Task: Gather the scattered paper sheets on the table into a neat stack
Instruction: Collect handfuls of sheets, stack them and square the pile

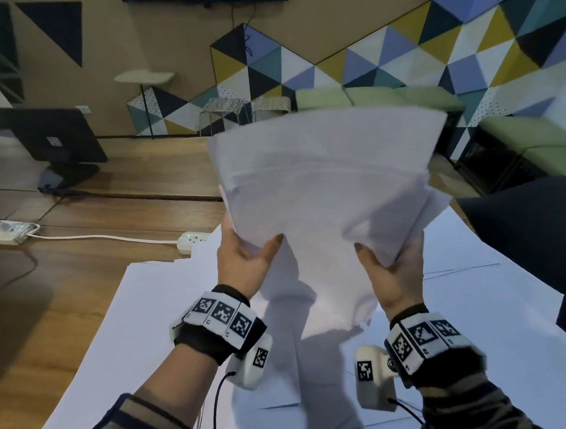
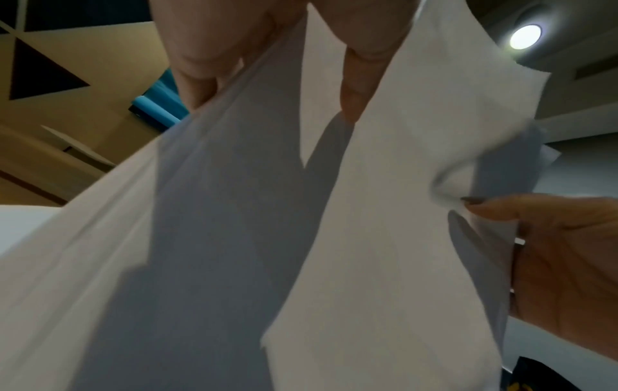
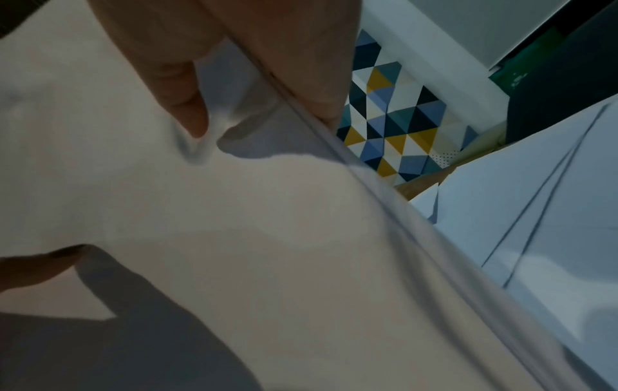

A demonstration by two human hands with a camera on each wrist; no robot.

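Note:
A bundle of white paper sheets (image 1: 325, 183) is lifted upright above the table, its edges fanned and uneven. My left hand (image 1: 240, 261) grips its left side, thumb in front and fingers behind. My right hand (image 1: 392, 271) grips its right side the same way. In the left wrist view the sheets (image 2: 384, 238) fill the picture, with my left fingers (image 2: 361, 79) pressed on them and my right hand (image 2: 562, 264) at the right edge. The right wrist view shows the bundle (image 3: 267, 211) pinched between thumb and fingers (image 3: 301, 66).
Large white sheets (image 1: 160, 322) cover the wooden table (image 1: 60, 302) under my hands. A white power strip (image 1: 193, 241) with its cord lies at their far left edge. A dark monitor (image 1: 54, 139) stands at the back left, a dark chair (image 1: 527, 231) at the right.

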